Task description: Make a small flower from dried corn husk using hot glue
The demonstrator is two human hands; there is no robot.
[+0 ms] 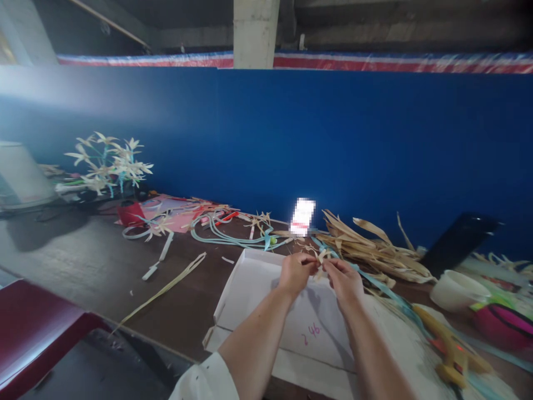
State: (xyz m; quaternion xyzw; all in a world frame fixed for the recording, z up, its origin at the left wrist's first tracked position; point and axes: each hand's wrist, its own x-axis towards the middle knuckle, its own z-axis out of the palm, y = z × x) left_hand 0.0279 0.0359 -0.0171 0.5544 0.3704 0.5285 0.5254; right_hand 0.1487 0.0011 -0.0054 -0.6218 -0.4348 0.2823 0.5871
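My left hand (296,273) and my right hand (345,281) meet above an open white cardboard box (256,280). Between their pinched fingertips is a small pale husk flower (323,256), partly covered by the fingers. Both hands appear closed on it, one from each side. Pink handwritten marks show on the box beneath my forearms. Just beyond my right hand lies a pile of dry corn husks (375,250). A yellow glue gun (453,355) with a small red light rests to the right of my right forearm.
A bright screen (303,216) leans near the blue partition (258,139). Husk flowers (112,161) stand in a red pot (130,213) at left. Pale blue tubing (216,236) and a long straw-coloured strip (166,286) lie on the table. A white cup (460,290) stands right.
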